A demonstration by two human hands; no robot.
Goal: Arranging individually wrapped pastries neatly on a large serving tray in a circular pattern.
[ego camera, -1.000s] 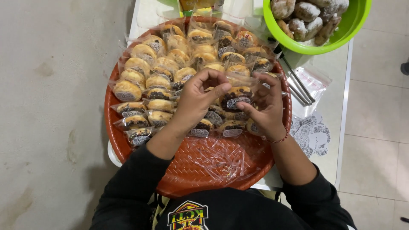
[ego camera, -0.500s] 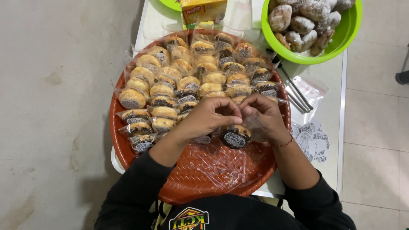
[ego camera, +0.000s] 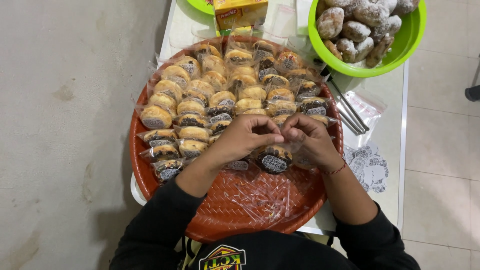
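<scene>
A round orange woven tray (ego camera: 235,215) holds several rows of filled pastries, each in a clear plastic wrapper (ego camera: 190,107). My left hand (ego camera: 245,137) and my right hand (ego camera: 307,140) meet over the tray's middle. Their fingertips pinch the top of a clear wrapper around one dark-filled pastry (ego camera: 274,159) with an oval sticker on its front. That pastry sits low between my hands, at the near end of the rows. Both hands are closed on its wrapper.
A green bowl (ego camera: 400,52) of sugar-dusted pastries stands at the back right. Metal tongs (ego camera: 350,112) and a clear bag lie beside the tray. A sheet of oval stickers (ego camera: 370,167) lies on the white table's right side. A yellow box (ego camera: 240,12) stands behind the tray.
Both hands have drawn back from the packed rows toward me, bringing one wrapped pastry with them. The fingertips have closed together on the wrapper's top.
</scene>
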